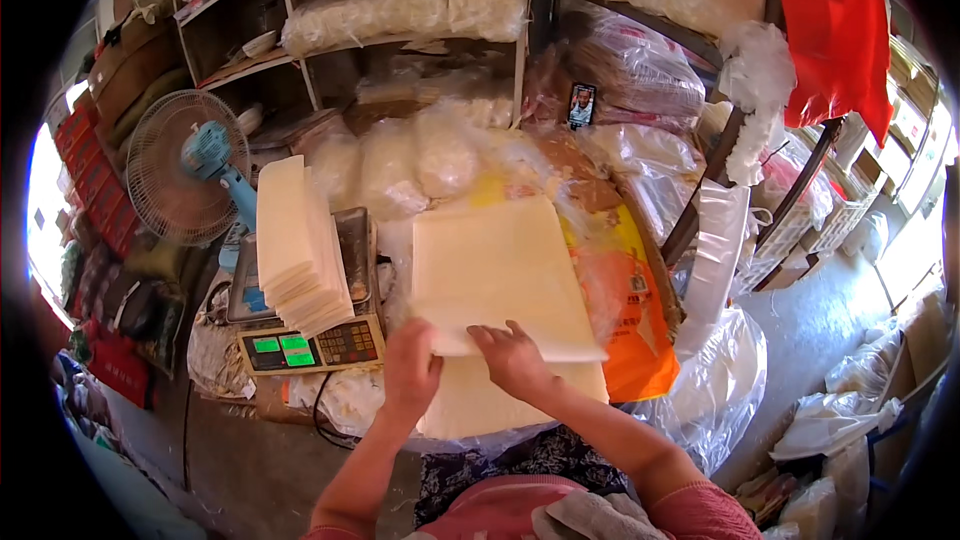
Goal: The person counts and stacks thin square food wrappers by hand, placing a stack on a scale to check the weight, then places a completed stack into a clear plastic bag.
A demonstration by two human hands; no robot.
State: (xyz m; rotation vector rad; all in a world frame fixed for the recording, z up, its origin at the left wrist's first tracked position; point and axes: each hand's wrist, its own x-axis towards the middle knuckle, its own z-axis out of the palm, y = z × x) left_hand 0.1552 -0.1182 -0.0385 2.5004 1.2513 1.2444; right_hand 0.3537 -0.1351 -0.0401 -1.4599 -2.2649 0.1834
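A stack of thin, floppy cream-coloured sheets (495, 262) lies before me on the table. The near edge of the upper layer is raised or folded back, and more of the same sheet shows below it. My left hand (411, 375), partly blurred, is curled at the left corner of that near edge. Beside it, my right hand (516, 361) rests on the edge with its fingers apart. To the left, a tall pile of folded cream sheets (304, 247) stands on a digital weighing scale (349, 345) with lit green displays.
A blue fan (210, 154) stands behind the scale at left. Plastic bags of pale goods (427, 157) lie past the sheets, below wooden shelving (289, 7). An orange printed sack (637, 345) lies along the right side. A phone (582, 105) leans upright at the back.
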